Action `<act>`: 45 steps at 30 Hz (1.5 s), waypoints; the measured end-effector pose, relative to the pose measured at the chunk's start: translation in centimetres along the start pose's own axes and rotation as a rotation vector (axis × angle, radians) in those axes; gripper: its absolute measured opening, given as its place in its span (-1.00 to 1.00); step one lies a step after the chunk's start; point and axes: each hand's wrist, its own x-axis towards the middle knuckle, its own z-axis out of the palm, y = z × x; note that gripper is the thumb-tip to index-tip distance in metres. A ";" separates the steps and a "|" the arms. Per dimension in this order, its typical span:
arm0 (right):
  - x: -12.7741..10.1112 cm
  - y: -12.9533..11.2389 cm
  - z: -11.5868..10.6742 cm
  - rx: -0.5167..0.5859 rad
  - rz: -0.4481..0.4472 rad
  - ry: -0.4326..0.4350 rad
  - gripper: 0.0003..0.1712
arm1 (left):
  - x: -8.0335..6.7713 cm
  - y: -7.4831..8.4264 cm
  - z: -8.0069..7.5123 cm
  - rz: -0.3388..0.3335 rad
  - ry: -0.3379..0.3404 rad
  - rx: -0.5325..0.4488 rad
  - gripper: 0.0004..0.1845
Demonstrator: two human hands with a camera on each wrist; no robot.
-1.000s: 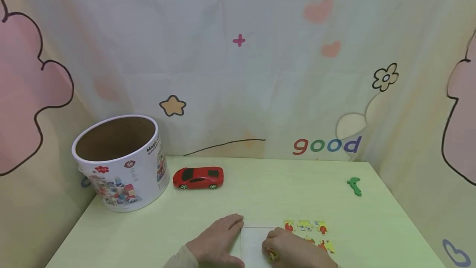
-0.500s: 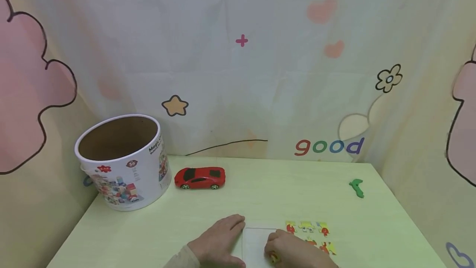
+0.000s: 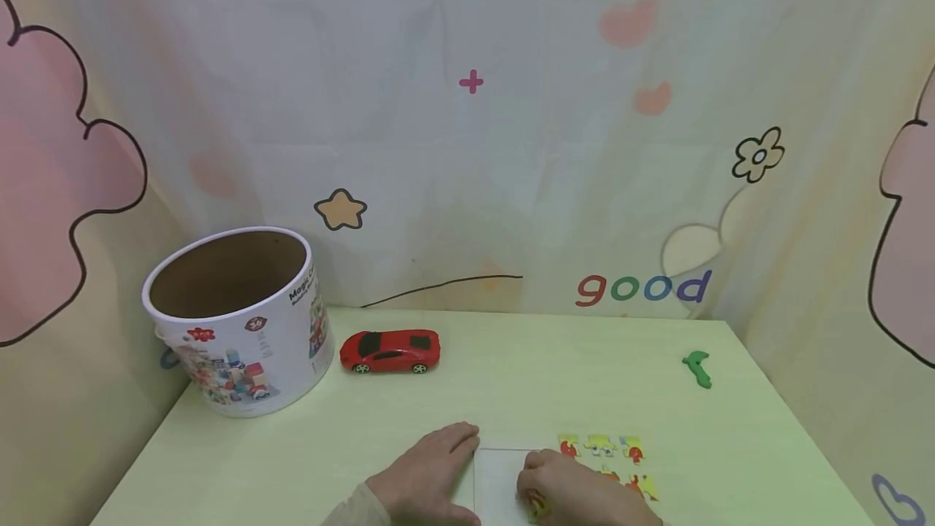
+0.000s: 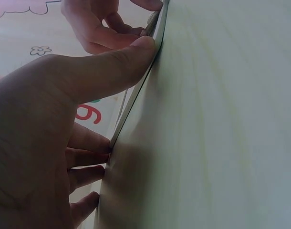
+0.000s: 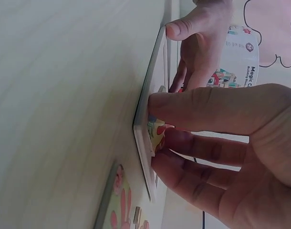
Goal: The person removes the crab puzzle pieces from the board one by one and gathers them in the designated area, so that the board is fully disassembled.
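While our left hand (image 3: 427,473) lies flat at the bottom centre of the head view, its straight fingers and thumb pressing the left edge of a thin white board (image 3: 499,477) to the pale green table (image 3: 511,380), our right hand (image 3: 577,493) curls over the board's right side and pinches a small red and yellow puzzle piece (image 3: 536,502). The right wrist view shows that piece (image 5: 156,133) held between thumb and fingers, right at the board's edge (image 5: 144,143). To the right of the board, lower right of the head view, more puzzle pieces (image 3: 602,461) lie in loose rows on the table.

We judge the step in hand to be setting the piece onto the board, with the left hand steadying it. The next move, as we read it, calls for lining the piece up with its place, lowering it flat and easing the pinch without dragging the board (the left hand's pressure should help there).

Further up the frame stand a white tub (image 3: 237,319) at the left, open at the top, a red toy car (image 3: 390,351) beside it, and a small green piece (image 3: 697,368) alone at the right.
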 end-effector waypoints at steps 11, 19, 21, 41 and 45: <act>-0.2 0.1 0.2 -0.004 -0.038 0.026 -0.74 | -0.1 -0.1 0.1 -0.002 0.017 0.015 0.11; -0.3 0.1 0.0 0.036 0.031 0.009 -0.75 | 0.3 -0.2 -0.2 -0.018 -0.024 0.015 0.14; -0.2 0.1 0.0 0.055 0.063 -0.001 -0.73 | 0.3 -0.2 -0.3 -0.020 -0.030 0.014 0.15; -2.0 0.3 -0.5 0.048 -0.058 0.119 -0.77 | 0.3 0.0 0.3 -0.031 -0.039 -0.003 0.13; -2.3 0.5 -0.5 0.055 -0.054 0.128 -0.77 | 0.1 0.0 0.2 -0.038 -0.037 -0.004 0.13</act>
